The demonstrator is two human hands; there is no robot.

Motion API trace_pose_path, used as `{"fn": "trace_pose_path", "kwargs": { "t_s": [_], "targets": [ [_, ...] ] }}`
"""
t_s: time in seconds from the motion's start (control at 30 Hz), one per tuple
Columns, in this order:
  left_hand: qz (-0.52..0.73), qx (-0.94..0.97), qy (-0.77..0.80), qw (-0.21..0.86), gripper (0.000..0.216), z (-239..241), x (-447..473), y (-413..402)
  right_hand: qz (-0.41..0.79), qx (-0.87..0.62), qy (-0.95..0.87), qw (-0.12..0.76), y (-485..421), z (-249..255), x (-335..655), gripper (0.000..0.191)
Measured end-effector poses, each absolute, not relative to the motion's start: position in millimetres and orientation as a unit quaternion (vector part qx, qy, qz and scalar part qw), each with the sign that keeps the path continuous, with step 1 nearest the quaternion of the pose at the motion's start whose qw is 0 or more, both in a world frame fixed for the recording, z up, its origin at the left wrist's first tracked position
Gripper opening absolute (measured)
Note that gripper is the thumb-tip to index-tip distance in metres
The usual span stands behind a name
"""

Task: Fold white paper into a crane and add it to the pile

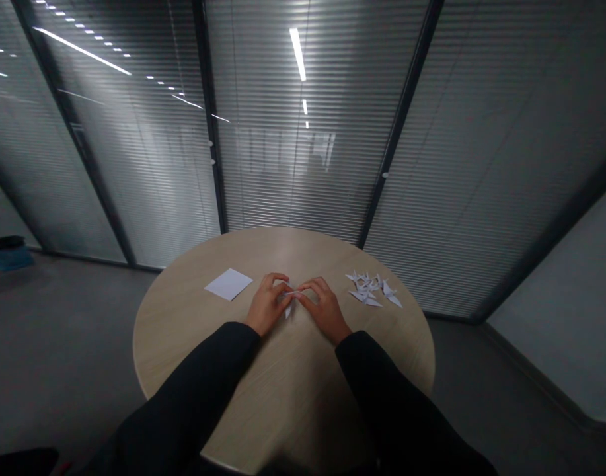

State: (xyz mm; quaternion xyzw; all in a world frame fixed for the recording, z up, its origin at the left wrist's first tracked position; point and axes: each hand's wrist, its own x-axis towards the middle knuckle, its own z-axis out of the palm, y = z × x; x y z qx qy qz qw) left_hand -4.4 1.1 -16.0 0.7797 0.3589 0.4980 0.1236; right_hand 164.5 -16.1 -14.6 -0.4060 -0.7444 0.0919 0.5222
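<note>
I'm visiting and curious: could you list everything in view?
Round wooden table: one, light tan, centre
Flat four-sided paper sheet: one, white, table's left
Pointed folded paper figures: several, overlapping, white, table's right
Small folded paper piece: one, white, between hands
Dark-framed slatted blinds: several, grey, behind table
Light streaks: several, white, on blinds
Bin-like container: one, blue-black, far left
Floor: one, grey, around table
Wall: one, grey, far right
Left hand, right hand: two, bare, holding folded piece
Sleeves: two, black, both arms

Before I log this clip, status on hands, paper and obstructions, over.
Left hand and right hand pinching small folded paper between them. Flat white sheet to the left, paper cranes clustered right. No obstruction seen at the hands.
</note>
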Motion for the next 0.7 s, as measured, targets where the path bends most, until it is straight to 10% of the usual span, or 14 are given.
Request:
{"fn": "trace_pose_path", "kwargs": {
  "t_s": [0.37,0.7],
  "targets": [
    [0.430,0.829,0.357,0.017,0.018,-16.7,-4.0,-4.4,0.054,-0.422,-0.755,0.499,-11.9,-20.7,167.4,0.014],
    [0.471,0.770,0.333,0.273,0.056,-14.8,-10.6,9.7,-0.057,-0.414,-0.821,0.388,-11.9,-21.7,175.9,0.014]
  ]
}}
